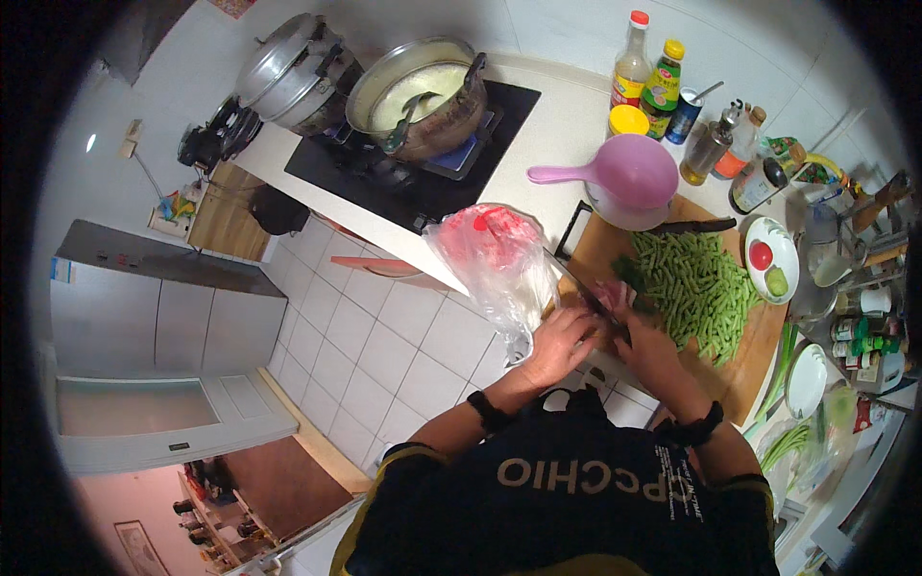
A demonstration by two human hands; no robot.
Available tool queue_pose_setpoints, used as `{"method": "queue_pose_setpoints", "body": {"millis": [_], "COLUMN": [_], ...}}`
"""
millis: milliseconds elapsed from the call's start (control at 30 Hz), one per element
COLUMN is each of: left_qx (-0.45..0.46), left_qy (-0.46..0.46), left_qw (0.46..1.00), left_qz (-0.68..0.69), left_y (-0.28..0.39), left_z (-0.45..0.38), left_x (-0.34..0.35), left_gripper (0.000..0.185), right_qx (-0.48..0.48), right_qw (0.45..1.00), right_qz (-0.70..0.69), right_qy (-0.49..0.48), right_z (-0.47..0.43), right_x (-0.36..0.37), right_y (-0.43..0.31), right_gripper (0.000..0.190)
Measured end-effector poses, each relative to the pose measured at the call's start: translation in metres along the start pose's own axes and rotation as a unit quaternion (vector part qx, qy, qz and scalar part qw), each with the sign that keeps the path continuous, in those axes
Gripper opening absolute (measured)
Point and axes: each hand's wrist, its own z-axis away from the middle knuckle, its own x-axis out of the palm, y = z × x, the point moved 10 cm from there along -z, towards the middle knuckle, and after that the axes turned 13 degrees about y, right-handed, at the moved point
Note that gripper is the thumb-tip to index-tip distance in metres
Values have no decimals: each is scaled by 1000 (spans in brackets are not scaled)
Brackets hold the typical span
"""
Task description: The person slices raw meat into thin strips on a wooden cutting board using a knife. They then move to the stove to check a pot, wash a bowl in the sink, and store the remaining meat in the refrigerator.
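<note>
My right hand is closed around the handle of a kitchen knife, whose dark blade points away to the upper left over the wooden cutting board. My left hand is beside the blade at the board's near left edge, fingers bent; what lies under them is hidden. Raw meat lies just beyond my fingers, next to some dark green leaves. Cut green beans form a large pile right of my hands. A clear plastic bag with red-and-pink contents lies to the left of the board.
A steaming open pot with a ladle stands on the black hob. Beyond the board are a pink ladle-shaped strainer, a dark-handled tool and several bottles. At right are a small dish, a white bowl and scallions.
</note>
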Motion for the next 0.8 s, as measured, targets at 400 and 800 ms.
{"method": "queue_pose_setpoints", "body": {"millis": [400,800], "left_qx": [-243,-214], "left_qy": [243,169], "left_qw": [913,866], "left_qz": [221,-420], "left_y": [-91,-411], "left_z": [-84,-122], "left_x": [-233,-338], "left_gripper": [28,55], "right_qx": [-26,24], "right_qw": [999,997], "right_qz": [33,67], "right_qy": [6,18], "right_z": [2,10], "right_x": [-7,-7], "right_y": [-12,-14], "right_gripper": [52,32]}}
